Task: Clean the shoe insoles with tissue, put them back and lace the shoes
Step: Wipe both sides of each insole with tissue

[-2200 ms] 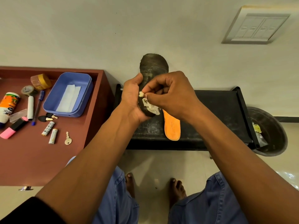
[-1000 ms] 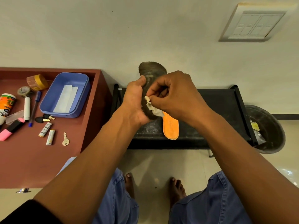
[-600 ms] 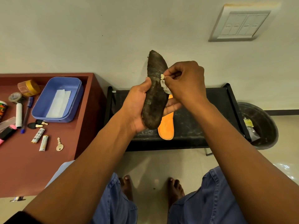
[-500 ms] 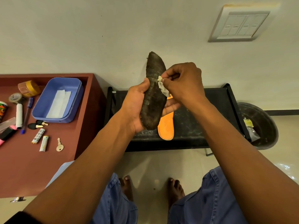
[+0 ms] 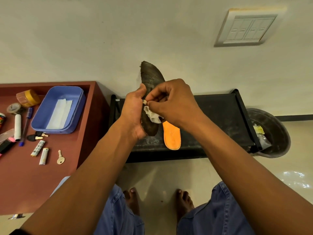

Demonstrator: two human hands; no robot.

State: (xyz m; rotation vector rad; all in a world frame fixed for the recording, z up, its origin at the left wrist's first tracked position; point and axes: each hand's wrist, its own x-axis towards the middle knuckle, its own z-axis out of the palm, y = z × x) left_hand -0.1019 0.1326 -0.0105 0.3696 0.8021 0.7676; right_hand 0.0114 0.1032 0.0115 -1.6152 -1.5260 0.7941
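My left hand [image 5: 133, 114] grips a dark, dirty insole [image 5: 151, 77] upright by its lower half, toe end pointing up in front of the wall. My right hand [image 5: 171, 102] pinches a crumpled white tissue [image 5: 152, 115] against the insole's middle. A second insole [image 5: 171, 135], orange side up, lies on the black rack [image 5: 220, 112] just below my right hand. No shoes or laces are in view.
A red-brown table [image 5: 25, 180] at left carries a blue tray [image 5: 79, 106] with folded tissue [image 5: 60, 114], tape rolls, pens, batteries and a key [image 5: 60, 158]. A dark bin [image 5: 274, 133] with rubbish stands right of the rack. My knees and bare feet are below.
My right hand with the tissue has slid down the dark insole from near its top to its middle. The insole sits a little lower and more upright in my left hand.
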